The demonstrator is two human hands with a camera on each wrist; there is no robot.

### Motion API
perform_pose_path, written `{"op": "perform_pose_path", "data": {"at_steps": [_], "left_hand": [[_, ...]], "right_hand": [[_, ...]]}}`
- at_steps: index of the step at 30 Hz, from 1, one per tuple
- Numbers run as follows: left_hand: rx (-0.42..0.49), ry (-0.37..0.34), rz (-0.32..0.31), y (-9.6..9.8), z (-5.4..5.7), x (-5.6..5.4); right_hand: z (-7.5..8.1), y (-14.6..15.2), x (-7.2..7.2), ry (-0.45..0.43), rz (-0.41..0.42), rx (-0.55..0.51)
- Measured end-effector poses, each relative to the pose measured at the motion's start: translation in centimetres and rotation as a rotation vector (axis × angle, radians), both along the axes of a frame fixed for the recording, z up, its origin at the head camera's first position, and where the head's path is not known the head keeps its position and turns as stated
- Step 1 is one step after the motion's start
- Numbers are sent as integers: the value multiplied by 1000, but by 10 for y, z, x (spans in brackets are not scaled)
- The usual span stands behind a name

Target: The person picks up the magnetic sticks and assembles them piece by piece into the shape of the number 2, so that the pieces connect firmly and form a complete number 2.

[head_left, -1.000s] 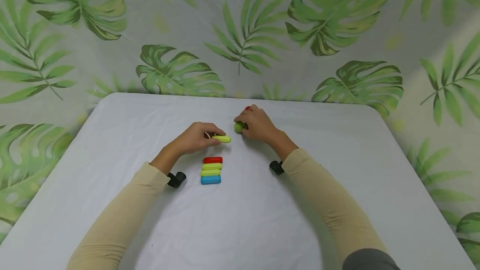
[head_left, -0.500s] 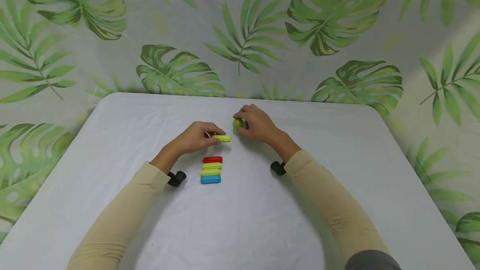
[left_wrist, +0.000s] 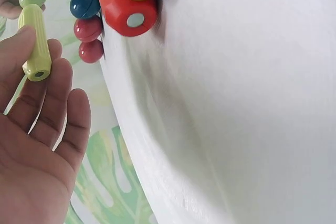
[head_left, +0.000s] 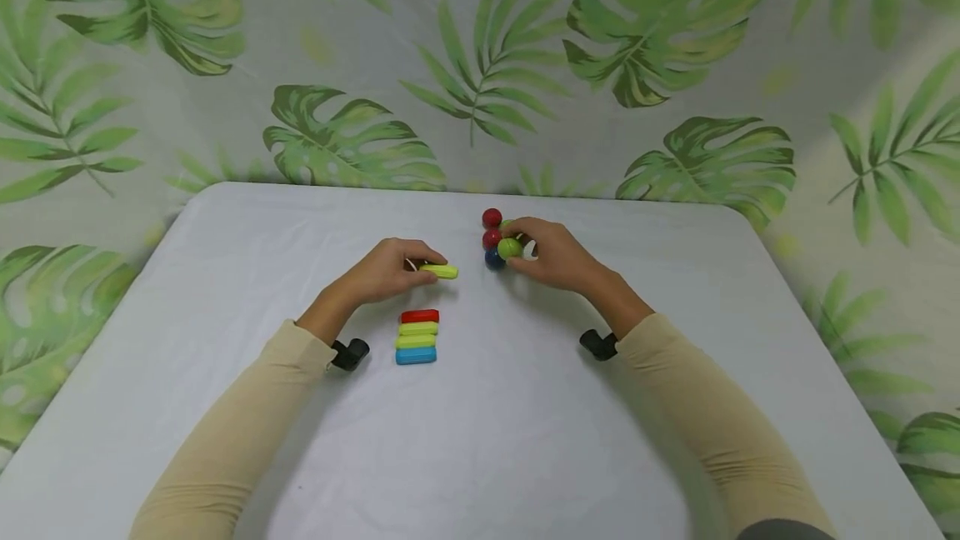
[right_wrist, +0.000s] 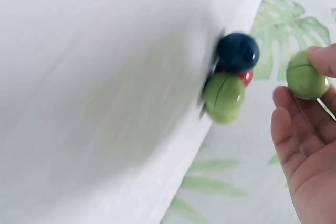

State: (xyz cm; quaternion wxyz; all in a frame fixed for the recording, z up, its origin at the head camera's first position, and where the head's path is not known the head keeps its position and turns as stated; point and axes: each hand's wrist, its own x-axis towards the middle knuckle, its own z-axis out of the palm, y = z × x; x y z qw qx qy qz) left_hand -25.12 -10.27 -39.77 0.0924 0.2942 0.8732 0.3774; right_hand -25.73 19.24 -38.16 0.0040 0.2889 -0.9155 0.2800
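My left hand (head_left: 384,273) pinches a yellow-green ribbed magnetic rod (left_wrist: 37,45) between thumb and fingers; a round dark magnet shows on its near end. My right hand (head_left: 562,255) pinches a glossy green ball (right_wrist: 303,80) above the table. Close by on the tabletop sit a dark blue ball (head_left: 492,260), two red balls (head_left: 491,218) and another green ball (right_wrist: 223,100), which the right hand's fingers partly cover in the head view. The left hand is just above the row of rods, its rod pointing right toward the balls.
Nearer than the left hand lies a stacked row: a red rod (head_left: 420,317), two yellow-green rods (head_left: 417,341) and a blue rod (head_left: 416,355). The white-covered table (head_left: 480,448) ends at a far edge, with a leaf-patterned cloth (head_left: 345,136) behind.
My right hand has drawn back to the right and nearer with the green ball, uncovering the red and blue balls. The left hand still holds its rod in nearly the same place.
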Motion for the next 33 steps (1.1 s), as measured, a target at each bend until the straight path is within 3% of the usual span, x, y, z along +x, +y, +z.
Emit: {"op": "perform_pose_path", "data": {"at_steps": [6, 19, 33], "left_hand": [[-4, 1, -3, 2, -1, 0], [25, 10, -5, 5, -1, -1], [27, -5, 12, 7, -4, -2]], "right_hand": [[1, 22, 2, 45, -15, -18], [-7, 54, 4, 24, -70, 1], [-14, 61, 10, 15, -77, -6]]}}
